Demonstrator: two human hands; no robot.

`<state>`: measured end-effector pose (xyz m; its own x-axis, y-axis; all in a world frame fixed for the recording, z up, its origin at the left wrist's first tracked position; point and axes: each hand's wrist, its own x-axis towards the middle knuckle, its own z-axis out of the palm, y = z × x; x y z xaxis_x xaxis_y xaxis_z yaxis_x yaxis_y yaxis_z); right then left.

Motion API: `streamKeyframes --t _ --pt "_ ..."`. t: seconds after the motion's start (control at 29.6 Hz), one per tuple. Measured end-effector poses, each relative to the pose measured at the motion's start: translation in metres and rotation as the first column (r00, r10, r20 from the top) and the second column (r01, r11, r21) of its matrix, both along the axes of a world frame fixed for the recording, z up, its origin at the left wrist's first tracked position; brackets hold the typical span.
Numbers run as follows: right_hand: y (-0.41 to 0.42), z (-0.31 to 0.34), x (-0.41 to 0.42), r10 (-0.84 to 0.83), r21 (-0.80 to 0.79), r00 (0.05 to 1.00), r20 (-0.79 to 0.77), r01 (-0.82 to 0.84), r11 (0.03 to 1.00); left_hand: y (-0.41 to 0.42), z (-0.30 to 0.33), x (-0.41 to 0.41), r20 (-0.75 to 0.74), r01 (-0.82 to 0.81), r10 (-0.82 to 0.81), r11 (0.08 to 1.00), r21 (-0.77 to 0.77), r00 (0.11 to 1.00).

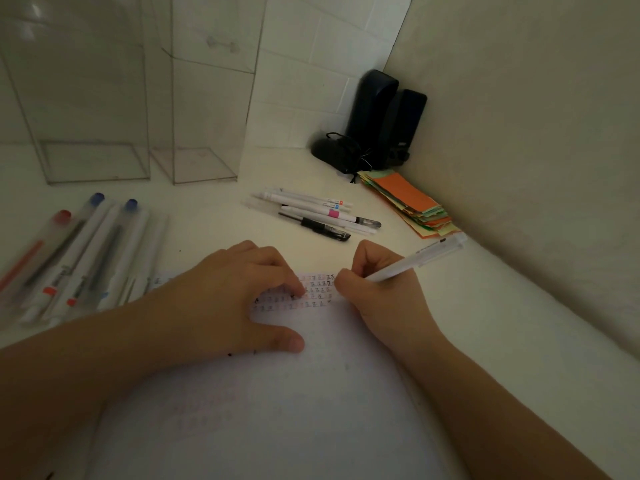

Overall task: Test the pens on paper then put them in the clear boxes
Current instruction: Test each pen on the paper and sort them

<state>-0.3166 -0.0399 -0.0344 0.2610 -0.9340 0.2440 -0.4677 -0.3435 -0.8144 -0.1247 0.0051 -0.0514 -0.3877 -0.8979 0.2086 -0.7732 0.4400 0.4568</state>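
My right hand (pixel 377 289) pinched a white pen (pixel 415 261), fingers curled round the barrel, tip end down at the right edge of the paper (pixel 294 393); the tip itself was hidden behind my fingers. The pen's rear end tilted up and away to the right. My left hand (pixel 225 299) lay on the paper, fingers bent with their tips pressing on the rows of small written marks (pixel 311 297), thumb stretched out flat toward me; it held nothing.

The paper lay on the white surface (pixel 502 323) directly before me. Two clear boxes (pixel 204 133) stood upright side by side at the far left, nothing visible inside either. A row of pens with red and blue caps (pixel 79 258) lay at my left, blurred. A smaller group of white and black pens (pixel 315 214) lay beyond the paper, well apart from the boxes. A stack of coloured paper slips (pixel 408 206) lay right of that group, with dark speakers (pixel 384 123) in the corner behind.
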Motion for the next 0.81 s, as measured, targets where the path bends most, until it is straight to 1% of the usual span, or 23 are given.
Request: streamKeyframes --t 0.2,0.51,0.81 --pt "-0.0011 0.001 -0.0013 0.011 0.032 1.0 0.026 -0.011 0.999 0.0 0.0009 -0.0001 0.005 -0.004 0.004 1.0 0.015 1.0" --pt "-0.0006 0.0013 -0.0004 0.027 0.027 1.0 -0.001 -0.027 0.999 0.0004 0.0021 -0.0001 0.029 -0.002 0.002 1.0 0.021 1.0" --pt "0.0022 0.0028 -0.0004 0.04 0.006 0.999 -0.014 -0.04 0.999 0.0013 0.0014 0.0002 0.011 0.007 -0.007 1.0 0.004 1.0"
